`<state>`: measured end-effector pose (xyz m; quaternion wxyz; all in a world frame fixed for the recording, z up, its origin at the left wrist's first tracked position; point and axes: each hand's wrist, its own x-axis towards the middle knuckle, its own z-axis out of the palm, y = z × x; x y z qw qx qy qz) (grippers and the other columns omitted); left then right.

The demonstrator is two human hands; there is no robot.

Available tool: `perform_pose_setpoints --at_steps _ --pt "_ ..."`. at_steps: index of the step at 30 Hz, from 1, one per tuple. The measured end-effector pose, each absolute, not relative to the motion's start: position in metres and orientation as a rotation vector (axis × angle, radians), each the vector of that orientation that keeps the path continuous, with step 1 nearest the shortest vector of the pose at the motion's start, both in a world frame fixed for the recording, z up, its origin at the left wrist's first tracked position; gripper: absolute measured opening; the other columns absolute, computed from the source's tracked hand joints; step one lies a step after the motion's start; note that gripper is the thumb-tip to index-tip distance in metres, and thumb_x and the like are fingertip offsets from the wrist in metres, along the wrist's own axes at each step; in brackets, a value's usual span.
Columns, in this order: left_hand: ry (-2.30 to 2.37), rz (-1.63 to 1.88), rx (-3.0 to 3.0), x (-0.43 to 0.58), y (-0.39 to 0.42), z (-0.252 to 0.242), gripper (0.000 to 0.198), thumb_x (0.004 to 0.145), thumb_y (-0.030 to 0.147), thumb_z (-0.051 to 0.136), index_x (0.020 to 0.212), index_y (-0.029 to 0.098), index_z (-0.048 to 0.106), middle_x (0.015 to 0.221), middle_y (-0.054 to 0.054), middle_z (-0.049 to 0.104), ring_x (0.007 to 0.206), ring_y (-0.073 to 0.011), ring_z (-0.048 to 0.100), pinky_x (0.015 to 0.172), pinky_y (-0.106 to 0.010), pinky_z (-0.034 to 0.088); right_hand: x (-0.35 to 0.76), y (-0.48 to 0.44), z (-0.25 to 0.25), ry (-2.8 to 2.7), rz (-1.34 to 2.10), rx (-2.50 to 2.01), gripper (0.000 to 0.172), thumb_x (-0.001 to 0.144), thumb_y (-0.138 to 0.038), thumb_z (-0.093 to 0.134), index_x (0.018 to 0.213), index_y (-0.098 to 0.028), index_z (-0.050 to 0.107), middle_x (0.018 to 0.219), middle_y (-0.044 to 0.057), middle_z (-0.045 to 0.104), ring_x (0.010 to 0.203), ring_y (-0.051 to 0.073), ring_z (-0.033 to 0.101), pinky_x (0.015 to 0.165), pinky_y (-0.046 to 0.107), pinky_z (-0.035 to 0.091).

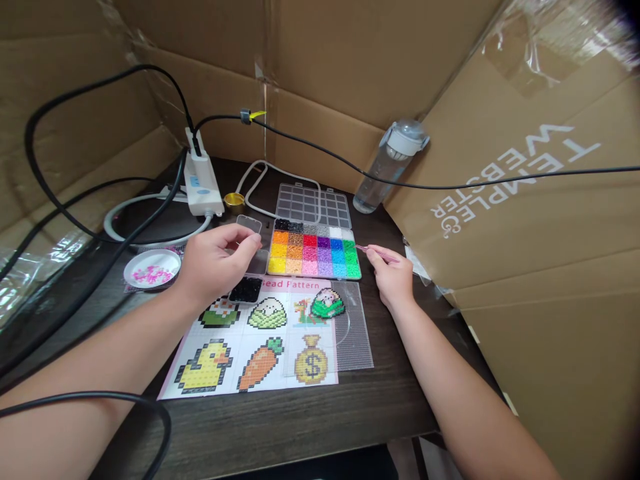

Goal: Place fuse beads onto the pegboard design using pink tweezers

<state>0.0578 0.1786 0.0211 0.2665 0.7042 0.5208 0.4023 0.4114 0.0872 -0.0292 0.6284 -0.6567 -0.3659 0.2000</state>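
Observation:
My right hand (393, 273) is closed around pink tweezers (385, 255), whose tip points left at the green beads in the right column of the bead box (314, 275). That box stands open, its compartments filled with beads sorted by colour. My left hand (216, 257) is curled with thumb and fingertips together, left of the bead box. Whatever it pinches is hidden or too small to name. Beside its fingers are a small clear lid (249, 225) and a small box of black beads (245, 289). A bead rice ball (328, 303) lies on the clear pegboard (357, 333), over the printed pattern sheet (225, 387).
A white dish (170, 262) of pink beads sits at the left. Behind stand a power strip (203, 183) with black cables, a small gold cup (234, 203) and a clear water bottle (385, 167). Cardboard walls (525, 267) enclose the dark table (280, 427).

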Motion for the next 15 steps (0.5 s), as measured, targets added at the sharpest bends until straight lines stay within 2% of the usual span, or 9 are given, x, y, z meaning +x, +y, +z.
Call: perform_pose_setpoints --at_steps 5,15 --pt "1.411 1.081 1.903 0.0582 0.1788 0.0205 0.027 0.098 0.054 0.074 0.086 0.033 0.086 0.084 -0.001 0.087 0.079 -0.0239 0.076 0.080 -0.038 0.067 0.4120 0.0872 -0.0292 -0.856 0.459 -1.516 0.048 0.081 -0.065 0.108 0.103 -0.022 0.101 0.115 0.018 0.101 0.119 0.042 0.097 0.114 0.062 0.078" --pt "1.409 1.097 1.896 0.0582 0.1787 0.0210 0.026 0.096 0.054 0.076 0.084 0.033 0.084 0.082 -0.002 0.089 0.076 -0.0245 0.074 0.081 -0.039 0.067 0.4105 0.0879 -0.0287 -0.829 0.457 -1.499 0.044 0.077 -0.061 0.109 0.098 -0.023 0.100 0.113 0.017 0.101 0.116 0.041 0.097 0.114 0.063 0.079"
